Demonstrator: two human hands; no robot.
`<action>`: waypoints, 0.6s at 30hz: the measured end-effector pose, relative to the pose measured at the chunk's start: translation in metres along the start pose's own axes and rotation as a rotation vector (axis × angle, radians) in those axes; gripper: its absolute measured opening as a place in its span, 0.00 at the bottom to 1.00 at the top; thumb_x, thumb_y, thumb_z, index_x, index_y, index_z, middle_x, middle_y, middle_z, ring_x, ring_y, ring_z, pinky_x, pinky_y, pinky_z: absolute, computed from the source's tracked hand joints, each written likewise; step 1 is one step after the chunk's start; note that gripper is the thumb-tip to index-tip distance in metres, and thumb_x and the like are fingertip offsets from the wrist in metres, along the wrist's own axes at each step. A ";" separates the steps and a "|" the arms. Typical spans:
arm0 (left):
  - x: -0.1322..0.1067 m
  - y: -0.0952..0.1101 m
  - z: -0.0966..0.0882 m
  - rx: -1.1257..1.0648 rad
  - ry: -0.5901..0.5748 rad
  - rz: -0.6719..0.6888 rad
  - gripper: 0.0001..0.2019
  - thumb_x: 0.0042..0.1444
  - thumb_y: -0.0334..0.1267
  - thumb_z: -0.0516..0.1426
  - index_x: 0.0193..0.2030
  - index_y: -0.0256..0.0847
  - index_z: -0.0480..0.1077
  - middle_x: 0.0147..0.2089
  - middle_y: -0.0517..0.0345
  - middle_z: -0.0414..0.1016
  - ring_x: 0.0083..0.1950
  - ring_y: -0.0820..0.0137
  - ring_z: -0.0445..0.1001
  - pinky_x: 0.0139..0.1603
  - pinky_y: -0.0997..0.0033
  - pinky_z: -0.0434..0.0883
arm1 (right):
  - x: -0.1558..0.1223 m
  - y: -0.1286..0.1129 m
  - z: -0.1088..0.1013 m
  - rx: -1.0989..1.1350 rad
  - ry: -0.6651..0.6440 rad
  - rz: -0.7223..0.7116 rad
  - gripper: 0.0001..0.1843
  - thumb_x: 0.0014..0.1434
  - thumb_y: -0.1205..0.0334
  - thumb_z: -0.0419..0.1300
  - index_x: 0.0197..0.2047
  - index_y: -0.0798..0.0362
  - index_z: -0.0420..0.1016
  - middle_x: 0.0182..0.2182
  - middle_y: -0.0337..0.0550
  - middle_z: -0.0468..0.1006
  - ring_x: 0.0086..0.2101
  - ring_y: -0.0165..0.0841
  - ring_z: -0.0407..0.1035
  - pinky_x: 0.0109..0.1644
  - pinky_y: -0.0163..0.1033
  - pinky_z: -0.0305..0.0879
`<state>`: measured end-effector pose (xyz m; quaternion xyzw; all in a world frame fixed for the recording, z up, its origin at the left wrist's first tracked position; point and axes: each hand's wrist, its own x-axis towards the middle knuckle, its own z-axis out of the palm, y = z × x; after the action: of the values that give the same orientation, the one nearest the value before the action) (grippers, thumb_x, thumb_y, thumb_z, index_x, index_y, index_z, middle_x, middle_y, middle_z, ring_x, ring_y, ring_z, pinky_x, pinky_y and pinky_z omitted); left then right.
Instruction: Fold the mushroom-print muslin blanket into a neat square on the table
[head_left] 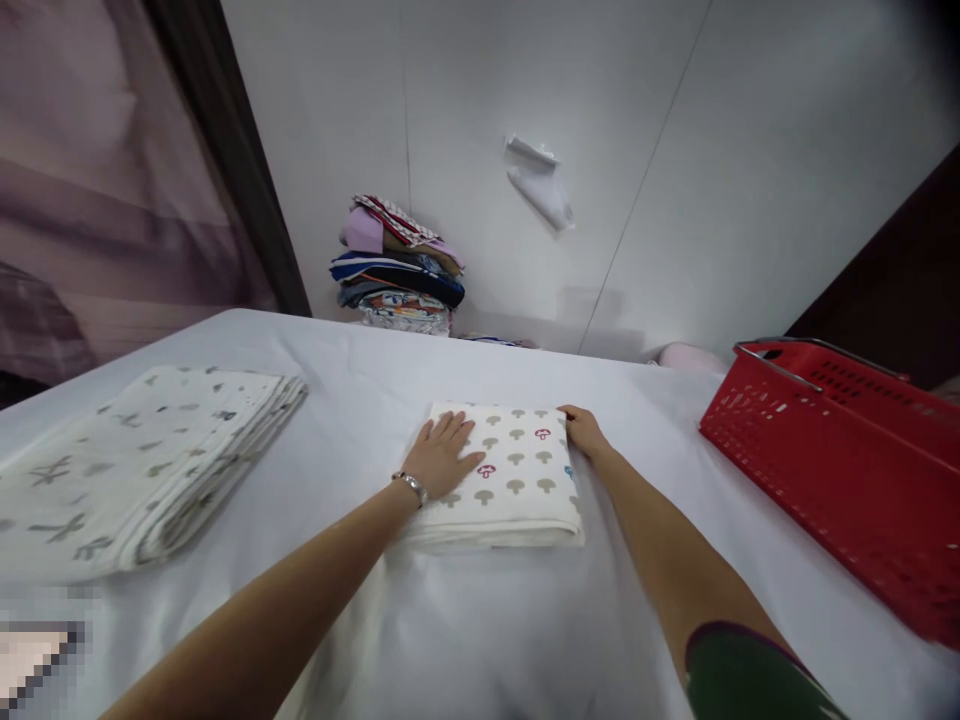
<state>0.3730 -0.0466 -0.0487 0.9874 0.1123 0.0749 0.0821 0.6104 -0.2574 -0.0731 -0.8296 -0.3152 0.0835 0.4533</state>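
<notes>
sleeve: dark green with a purplish edge, on the right arm, low at the near right [750, 680]
bracelet: a silver-coloured band [411, 487] around the left wrist
left hand: laid flat [444, 455], wide open with fingers spread and thumb out to the side, palm down on the left part of the mushroom-print cloth, pressed to its top and gripping nothing
mushroom-print cloth: white, folded into a thick rectangle [517, 470], lying on the table in front of the person, between the two hands; rows of grey-beige mushrooms with a few red ones and a blue one, layered fold edge facing the person
right hand: at the far right corner of that cloth [587, 432], fingers bent and touching the corner; whether they pinch it cannot be told
second cloth: white with grey and greenish motifs, folded in layers [142, 450], on the table to the left, well apart from the hands
basket: red, with perforated walls and metal handles [832, 470], to the right
table: covered in white [337, 360]
clothes stack: folded, many-coloured [401, 270], beyond the far table edge, near the wall
wall: pale grey panels [480, 90], with crumpled white paper [541, 185] on it
</notes>
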 end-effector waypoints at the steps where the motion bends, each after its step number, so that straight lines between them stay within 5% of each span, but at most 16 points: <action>1: 0.000 0.000 0.000 0.002 -0.005 0.006 0.32 0.58 0.57 0.41 0.65 0.43 0.52 0.69 0.55 0.47 0.69 0.61 0.42 0.66 0.54 0.43 | 0.000 0.003 0.001 0.002 0.008 0.003 0.21 0.46 0.65 0.52 0.43 0.53 0.77 0.37 0.40 0.79 0.38 0.35 0.71 0.45 0.40 0.66; 7: 0.000 0.000 0.000 0.003 -0.015 0.008 0.32 0.58 0.58 0.41 0.65 0.43 0.52 0.69 0.54 0.46 0.69 0.60 0.41 0.66 0.54 0.43 | -0.003 0.003 0.000 0.016 -0.019 0.025 0.21 0.46 0.62 0.53 0.43 0.54 0.77 0.37 0.40 0.79 0.38 0.36 0.72 0.45 0.40 0.66; 12: 0.000 0.000 0.001 -0.025 -0.014 -0.005 0.32 0.57 0.58 0.42 0.65 0.44 0.52 0.69 0.55 0.46 0.69 0.60 0.41 0.66 0.53 0.42 | -0.007 -0.022 -0.016 -0.025 0.043 0.091 0.25 0.48 0.62 0.52 0.50 0.55 0.73 0.45 0.45 0.77 0.45 0.38 0.69 0.51 0.44 0.63; 15: 0.000 0.000 0.002 -0.030 -0.006 0.002 0.32 0.57 0.58 0.41 0.65 0.44 0.52 0.69 0.54 0.46 0.69 0.60 0.41 0.66 0.53 0.42 | -0.020 -0.046 -0.011 -0.125 0.143 0.018 0.27 0.54 0.58 0.49 0.57 0.53 0.65 0.57 0.46 0.65 0.57 0.38 0.57 0.59 0.47 0.53; 18: 0.000 0.001 0.001 -0.026 -0.017 0.002 0.33 0.57 0.58 0.41 0.65 0.43 0.52 0.69 0.54 0.45 0.69 0.60 0.40 0.66 0.54 0.42 | -0.039 -0.066 0.008 -0.422 0.041 -0.138 0.30 0.59 0.50 0.47 0.62 0.52 0.58 0.64 0.45 0.52 0.63 0.39 0.42 0.64 0.50 0.39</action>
<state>0.3735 -0.0476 -0.0497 0.9870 0.1098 0.0681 0.0958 0.5467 -0.2488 -0.0304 -0.8841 -0.3723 -0.0323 0.2806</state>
